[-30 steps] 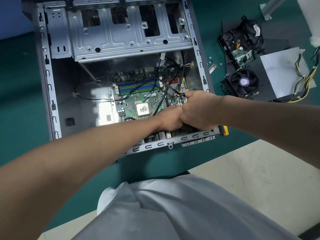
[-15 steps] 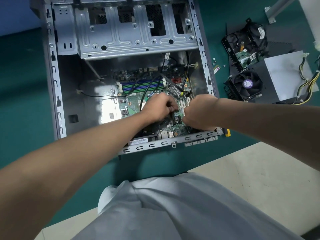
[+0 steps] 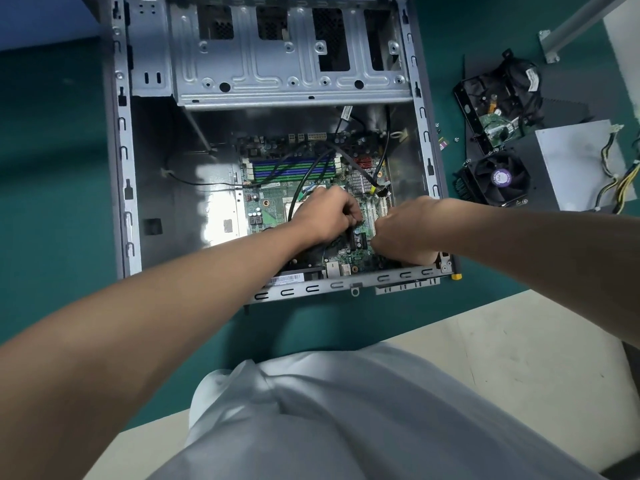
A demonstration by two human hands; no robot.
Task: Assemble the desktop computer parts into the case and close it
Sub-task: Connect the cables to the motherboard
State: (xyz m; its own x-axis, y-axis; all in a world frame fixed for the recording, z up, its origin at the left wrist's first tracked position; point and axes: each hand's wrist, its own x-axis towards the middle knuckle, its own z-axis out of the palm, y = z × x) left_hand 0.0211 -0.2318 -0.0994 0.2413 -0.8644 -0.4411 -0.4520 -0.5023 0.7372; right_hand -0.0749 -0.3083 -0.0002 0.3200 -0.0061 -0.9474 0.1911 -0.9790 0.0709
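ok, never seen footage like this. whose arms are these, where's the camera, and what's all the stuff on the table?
There is no robot here. A person works with bare hands, and the camera sits on their head looking down, so both arms reach in from the bottom of the picture. An open computer case lies on a green mat, with the main circuit board already inside. The left hand and the right hand are curled close together over the board's near right part. What their fingers hold is hidden. Outside the case, to its right, lie a cooling fan, a grey power supply with loose wires, and a drive in a black bracket.
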